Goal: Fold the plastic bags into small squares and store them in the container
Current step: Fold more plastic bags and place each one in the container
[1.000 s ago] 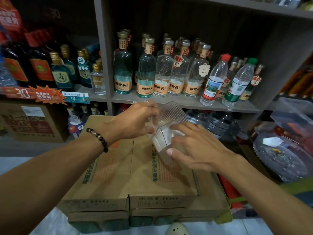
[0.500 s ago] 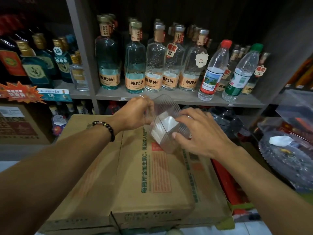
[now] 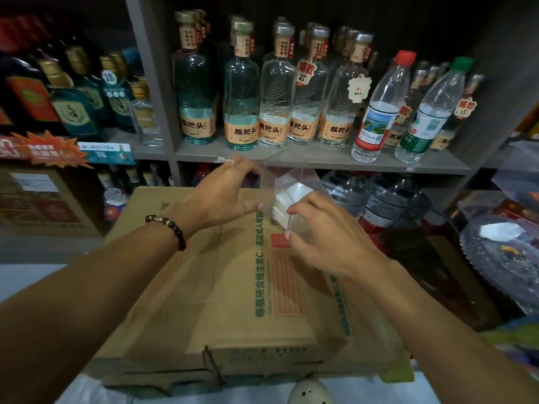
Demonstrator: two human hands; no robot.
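Grey shelving (image 3: 320,158) fills the far side, lined with clear and teal glass liquor bottles (image 3: 242,91) wearing orange paper labels, and two plastic water bottles (image 3: 379,112) with red and green caps at the right. Below, brown corrugated cardboard boxes (image 3: 218,287) printed with green characters serve as the surface. Held above their far edge is a small clear, ribbed plastic container (image 3: 288,185), square-sided, its lid raised; white folded plastic bags (image 3: 294,191) sit inside. The left hand (image 3: 221,196), with a dark beaded bracelet (image 3: 167,228) at the wrist, pinches the container's left side and lid with curled fingers. The right hand (image 3: 323,237) grips its near right corner, fingers bent around it. A cut-glass dish (image 3: 501,263) holding a white folded piece stands well apart on the right.
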